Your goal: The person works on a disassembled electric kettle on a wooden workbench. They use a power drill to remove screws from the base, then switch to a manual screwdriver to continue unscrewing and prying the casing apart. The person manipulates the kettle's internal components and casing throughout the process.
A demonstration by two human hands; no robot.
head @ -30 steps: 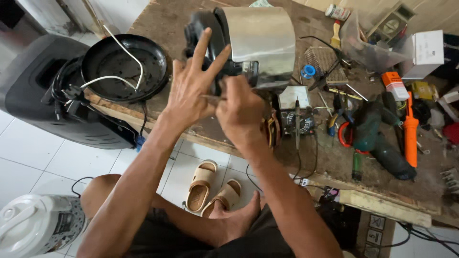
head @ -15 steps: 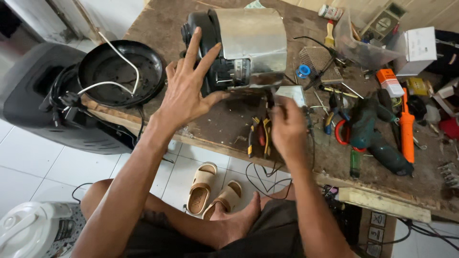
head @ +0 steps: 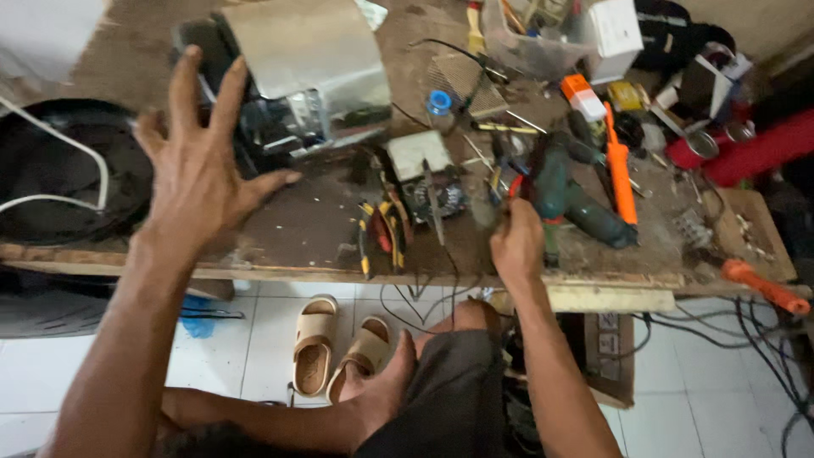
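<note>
My left hand (head: pixel 199 174) is spread wide with its fingers apart, resting against the black side of an appliance with a shiny metal housing (head: pixel 309 59) that stands on the worn wooden workbench (head: pixel 288 229). It holds nothing. My right hand (head: pixel 517 246) is at the bench's front edge beside a green power drill (head: pixel 577 199). Its fingers curl over something with a bit of red showing, but the hand's back hides what is under them. Pliers with yellow and black handles (head: pixel 377 233) lie between my two hands.
A black round pan (head: pixel 59 182) with a white cable sits at the bench's left end. Scattered tools, an orange tool (head: pixel 619 165), a clear plastic box (head: pixel 538 42) and a white box (head: pixel 615 25) crowd the right. Sandals (head: pixel 335 348) and cables lie on the tiled floor.
My right hand left the appliance and moved right and towards me to the tools by the drill. My left hand stayed spread on the appliance.
</note>
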